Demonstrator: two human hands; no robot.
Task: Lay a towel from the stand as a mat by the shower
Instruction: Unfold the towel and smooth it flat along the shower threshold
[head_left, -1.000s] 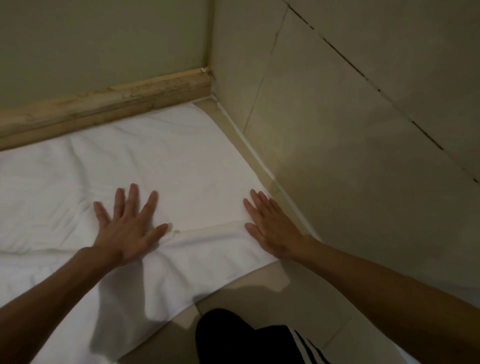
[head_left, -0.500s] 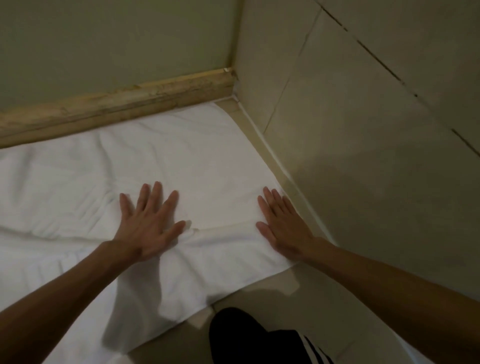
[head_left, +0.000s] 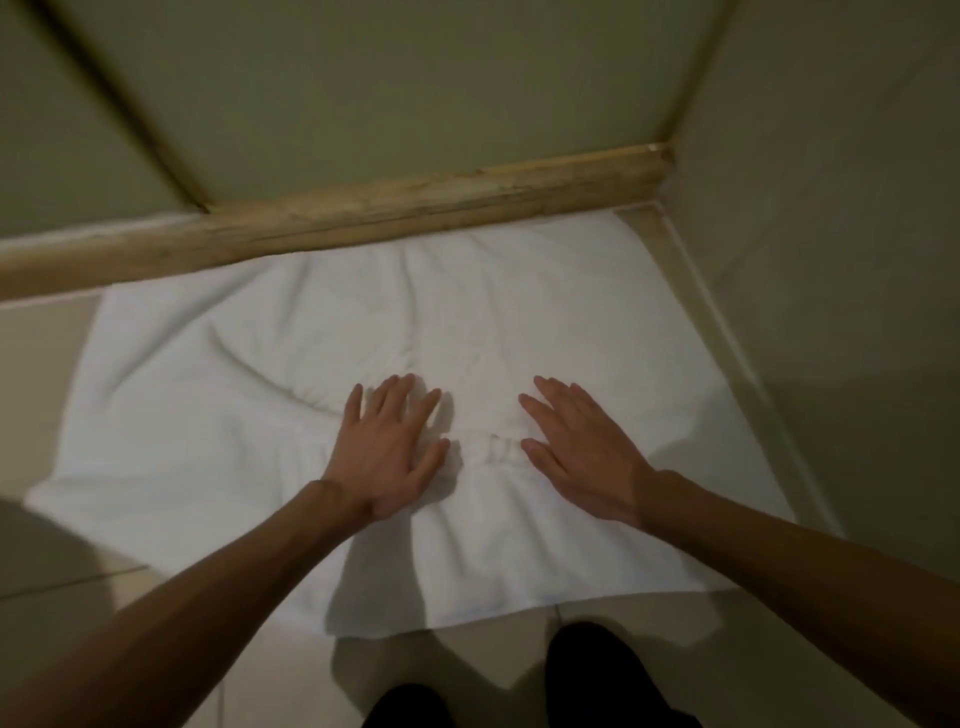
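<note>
A white towel (head_left: 218, 395) lies spread on the tiled floor, its far edge against a tan stone threshold (head_left: 395, 208) and its right edge near the wall. Curved wrinkles run across its left half, and a small bunched fold sits in the middle. My left hand (head_left: 387, 449) presses flat on the towel with its fingers spread. A little to the right, my right hand (head_left: 582, 452) also lies flat on the cloth, fingers straight. The bunched fold sits between the two hands.
Beyond the threshold stands a glass panel with a dark frame bar (head_left: 124, 104). A plain wall (head_left: 831, 260) closes the right side. Bare floor tiles (head_left: 47, 364) show to the left and in front, where my dark-clad knees (head_left: 613, 675) are.
Both hands have slid left over the towel and come closer together, bunching a small fold between them. The view has swung left, so the towel's left edge now shows.
</note>
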